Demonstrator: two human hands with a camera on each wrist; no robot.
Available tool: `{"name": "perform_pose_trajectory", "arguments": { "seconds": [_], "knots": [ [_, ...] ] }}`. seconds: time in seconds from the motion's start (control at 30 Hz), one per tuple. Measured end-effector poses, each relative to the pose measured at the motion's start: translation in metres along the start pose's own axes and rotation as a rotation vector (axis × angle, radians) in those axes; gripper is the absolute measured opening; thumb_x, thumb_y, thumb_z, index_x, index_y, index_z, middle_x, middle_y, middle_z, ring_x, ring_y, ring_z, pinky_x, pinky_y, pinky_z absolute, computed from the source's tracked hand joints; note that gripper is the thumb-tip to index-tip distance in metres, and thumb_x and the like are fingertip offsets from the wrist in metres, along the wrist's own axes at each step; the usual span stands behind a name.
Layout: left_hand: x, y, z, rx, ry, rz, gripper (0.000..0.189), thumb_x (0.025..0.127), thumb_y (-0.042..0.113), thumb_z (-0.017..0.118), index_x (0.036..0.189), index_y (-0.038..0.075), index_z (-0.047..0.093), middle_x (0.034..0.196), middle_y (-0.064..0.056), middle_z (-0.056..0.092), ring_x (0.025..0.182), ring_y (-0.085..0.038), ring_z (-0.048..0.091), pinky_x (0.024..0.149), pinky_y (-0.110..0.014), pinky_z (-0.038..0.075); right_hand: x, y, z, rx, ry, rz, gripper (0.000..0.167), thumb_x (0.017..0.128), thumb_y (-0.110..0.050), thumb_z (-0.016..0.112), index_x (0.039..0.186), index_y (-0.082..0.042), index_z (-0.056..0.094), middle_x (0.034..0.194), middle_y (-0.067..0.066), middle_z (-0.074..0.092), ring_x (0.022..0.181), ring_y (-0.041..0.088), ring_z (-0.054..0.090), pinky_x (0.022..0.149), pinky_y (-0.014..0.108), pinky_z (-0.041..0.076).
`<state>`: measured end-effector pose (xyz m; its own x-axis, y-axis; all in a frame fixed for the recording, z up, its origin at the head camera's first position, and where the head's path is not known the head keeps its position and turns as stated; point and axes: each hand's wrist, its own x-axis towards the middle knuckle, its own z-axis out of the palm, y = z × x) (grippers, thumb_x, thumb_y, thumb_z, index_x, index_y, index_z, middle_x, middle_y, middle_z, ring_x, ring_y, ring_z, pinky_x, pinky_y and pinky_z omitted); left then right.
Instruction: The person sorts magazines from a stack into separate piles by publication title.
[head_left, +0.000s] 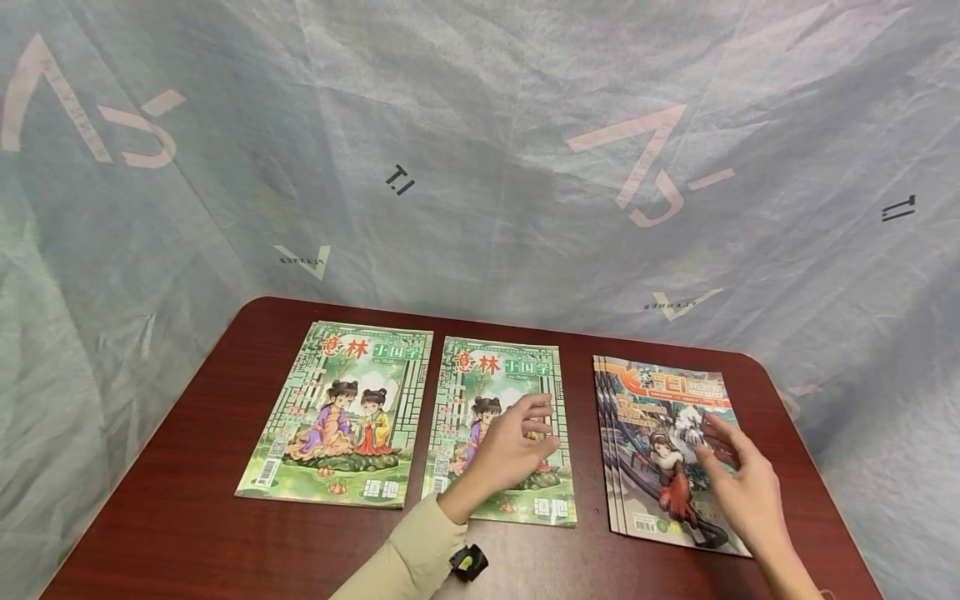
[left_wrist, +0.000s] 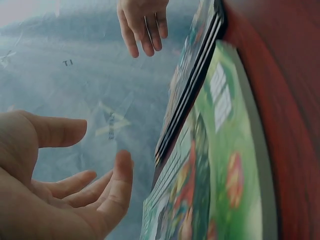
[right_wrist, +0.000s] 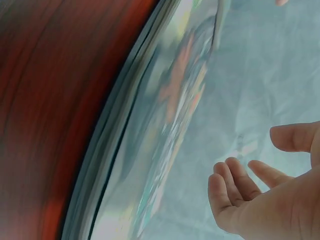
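Three groups of magazines lie side by side on a dark red table. My left hand (head_left: pixel 508 446) is above the middle green magazine (head_left: pixel 517 507), fingers spread and loosely bent, holding nothing. In the left wrist view a gap shows between thumb and fingers. Another green magazine (head_left: pixel 322 467) with the same cover lies to the left. At the right is a small stack of magazines (head_left: pixel 637 492) with a red-and-black figure on the cover, slightly fanned at its left edge. My right hand (head_left: pixel 742 487) hovers over that stack's right side, fingers relaxed and apart from the thumb, with nothing between them.
The table (head_left: pixel 187 500) has rounded far corners. Grey printed fabric (head_left: pixel 480 167) hangs behind it and at both sides. A small black object (head_left: pixel 469 563) shows by the left sleeve (head_left: pixel 412 542), near the table's front.
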<state>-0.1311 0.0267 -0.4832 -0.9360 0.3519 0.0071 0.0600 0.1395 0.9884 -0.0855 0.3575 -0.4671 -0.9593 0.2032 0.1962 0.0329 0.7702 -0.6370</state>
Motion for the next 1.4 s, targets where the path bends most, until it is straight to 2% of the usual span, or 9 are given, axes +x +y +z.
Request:
{"name": "perform_pose_trajectory", "arguments": {
  "seconds": [0.2, 0.33, 0.37, 0.43, 0.57, 0.63, 1.1, 1.23, 1.4],
  "knots": [
    [-0.005, -0.001, -0.023, 0.037, 0.051, 0.021, 0.06, 0.105, 0.009, 0.075, 0.16, 0.004, 0.054, 0.152, -0.025, 0.064, 0.128, -0.039, 0.069, 0.105, -0.052, 0.061, -0.006, -0.022, 0.016, 0.123, -0.029, -0.101, 0.055, 0.106, 0.003, 0.071, 0.159, 0.004, 0.055, 0.137, 0.032, 0.068, 0.108, -0.022, 0.052, 0.087, 0.0, 0.045],
    [-0.008, 0.0, -0.043, 0.035, 0.098, 0.026, 0.06, 0.106, 0.009, 0.074, 0.161, 0.002, 0.053, 0.151, -0.027, 0.063, 0.129, -0.042, 0.068, 0.106, -0.055, 0.06, -0.009, -0.038, 0.026, 0.203, -0.089, -0.113, 0.055, 0.108, 0.002, 0.069, 0.161, 0.001, 0.054, 0.139, 0.031, 0.067, 0.107, -0.017, 0.058, 0.061, 0.02, 0.059],
    [-0.009, 0.0, -0.047, 0.036, 0.113, 0.025, 0.06, 0.106, 0.009, 0.074, 0.161, 0.002, 0.052, 0.152, -0.027, 0.063, 0.129, -0.043, 0.068, 0.106, -0.056, 0.06, -0.009, -0.042, 0.028, 0.215, -0.099, -0.118, 0.056, 0.108, 0.002, 0.069, 0.162, 0.0, 0.054, 0.14, 0.03, 0.067, 0.108, -0.016, 0.059, 0.061, 0.02, 0.059],
    [-0.009, -0.001, -0.057, 0.039, 0.137, 0.022, 0.06, 0.106, 0.009, 0.073, 0.161, 0.001, 0.052, 0.152, -0.027, 0.063, 0.13, -0.043, 0.068, 0.106, -0.056, 0.06, -0.009, -0.048, 0.034, 0.239, -0.109, -0.147, 0.056, 0.107, 0.004, 0.068, 0.161, 0.0, 0.054, 0.139, 0.029, 0.068, 0.11, -0.014, 0.06, 0.064, 0.019, 0.06],
    [-0.008, 0.0, -0.073, 0.059, 0.182, 0.024, 0.059, 0.106, 0.008, 0.072, 0.161, 0.002, 0.052, 0.151, -0.026, 0.064, 0.13, -0.042, 0.068, 0.106, -0.056, 0.06, -0.008, -0.059, 0.046, 0.26, -0.098, -0.225, 0.056, 0.105, 0.007, 0.07, 0.159, 0.002, 0.056, 0.135, 0.027, 0.071, 0.116, -0.006, 0.063, 0.093, 0.005, 0.05],
    [-0.007, -0.001, -0.081, 0.068, 0.199, 0.028, 0.059, 0.107, 0.008, 0.072, 0.161, 0.002, 0.052, 0.151, -0.026, 0.064, 0.13, -0.042, 0.068, 0.106, -0.056, 0.06, -0.009, -0.064, 0.052, 0.285, -0.106, -0.238, 0.056, 0.104, 0.008, 0.07, 0.159, 0.002, 0.056, 0.134, 0.026, 0.071, 0.117, -0.003, 0.064, 0.094, 0.006, 0.05],
    [-0.011, -0.005, -0.123, 0.135, 0.249, -0.057, 0.061, 0.11, 0.009, 0.069, 0.164, -0.003, 0.045, 0.156, -0.032, 0.057, 0.138, -0.049, 0.061, 0.107, -0.058, 0.058, -0.011, -0.096, 0.086, 0.416, -0.292, -0.08, 0.063, 0.105, 0.006, 0.07, 0.162, 0.008, 0.046, 0.142, 0.03, 0.067, 0.126, 0.041, 0.068, 0.099, 0.02, 0.057],
    [-0.012, -0.005, -0.127, 0.17, 0.241, -0.083, 0.063, 0.111, 0.011, 0.069, 0.165, -0.006, 0.042, 0.157, -0.034, 0.055, 0.141, -0.052, 0.058, 0.11, -0.061, 0.055, -0.013, -0.098, 0.093, 0.4, -0.303, -0.077, 0.062, 0.105, 0.005, 0.07, 0.162, 0.009, 0.046, 0.143, 0.031, 0.066, 0.127, 0.044, 0.068, 0.1, 0.024, 0.058],
    [-0.013, -0.002, -0.127, 0.182, 0.227, -0.148, 0.066, 0.111, 0.013, 0.068, 0.167, -0.006, 0.039, 0.16, -0.035, 0.052, 0.145, -0.053, 0.054, 0.115, -0.063, 0.051, -0.014, -0.1, 0.096, 0.374, -0.329, -0.046, 0.063, 0.107, 0.004, 0.069, 0.164, 0.008, 0.043, 0.146, 0.03, 0.063, 0.131, 0.044, 0.065, 0.108, 0.043, 0.058]
  ]
}}
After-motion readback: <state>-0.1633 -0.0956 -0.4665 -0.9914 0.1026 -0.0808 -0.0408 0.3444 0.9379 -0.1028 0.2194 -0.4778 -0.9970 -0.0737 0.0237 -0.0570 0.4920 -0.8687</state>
